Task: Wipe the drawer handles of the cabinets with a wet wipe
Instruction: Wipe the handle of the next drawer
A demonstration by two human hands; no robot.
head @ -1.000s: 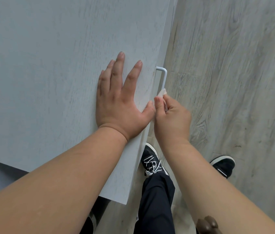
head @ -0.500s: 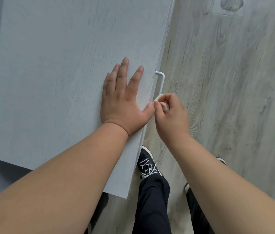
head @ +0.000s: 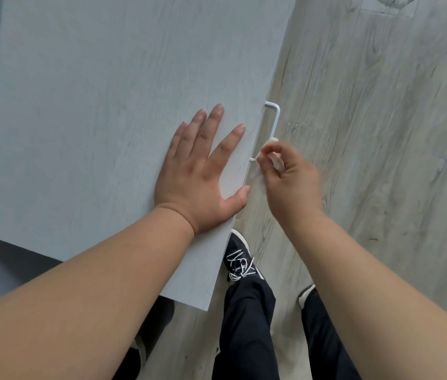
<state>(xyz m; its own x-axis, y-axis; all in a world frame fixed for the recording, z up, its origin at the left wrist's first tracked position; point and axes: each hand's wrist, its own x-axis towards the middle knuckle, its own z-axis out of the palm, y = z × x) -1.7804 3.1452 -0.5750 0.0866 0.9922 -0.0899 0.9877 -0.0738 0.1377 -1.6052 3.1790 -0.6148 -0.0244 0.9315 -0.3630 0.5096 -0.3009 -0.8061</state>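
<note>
Left hand (head: 200,171) flat, fingers spread, on cabinet top (head: 101,100). Right hand (head: 291,185) pinches wet wipe (head: 276,161), seemingly against near end of handle (head: 274,124); its bar runs parallel to cabinet edge.

Handle (head: 275,122) right of cabinet (head: 107,105); wipe (head: 276,160) seemingly touching it.

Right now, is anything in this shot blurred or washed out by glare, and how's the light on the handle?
Head view: the right hand and the wet wipe it pinches are slightly motion-blurred; the left hand flat on the cabinet top is sharp. Head view: light is soft and even, no glare on the white handle; the wide lens makes the forearms loom large.
</note>
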